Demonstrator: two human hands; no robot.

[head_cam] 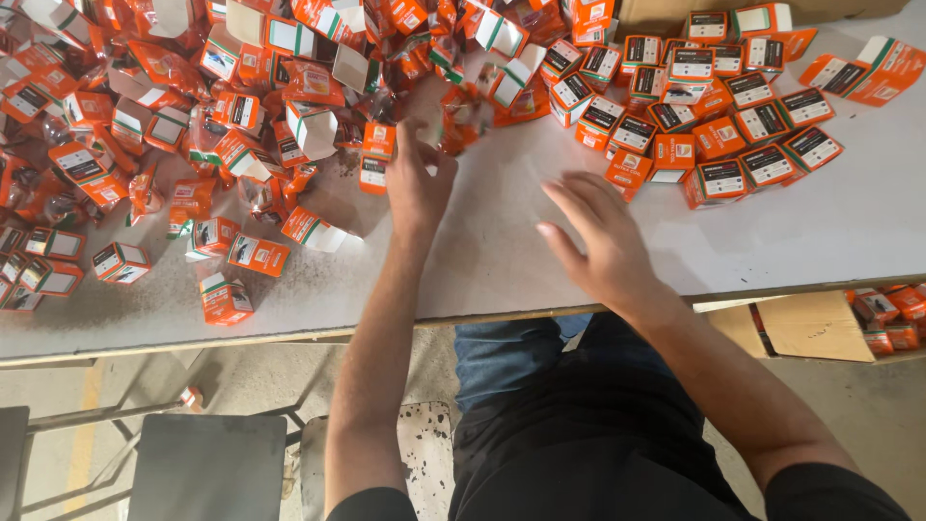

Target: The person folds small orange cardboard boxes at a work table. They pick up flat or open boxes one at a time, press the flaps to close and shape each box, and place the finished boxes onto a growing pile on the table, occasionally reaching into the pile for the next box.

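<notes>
Orange boxes [241, 116] cut off at edges, left hand [417, 183] blurred, grip unclear

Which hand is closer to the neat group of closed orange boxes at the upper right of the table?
Right. The right hand hovers open just beside the closed orange boxes; the left hand reaches into the loose pile farther away.
</notes>
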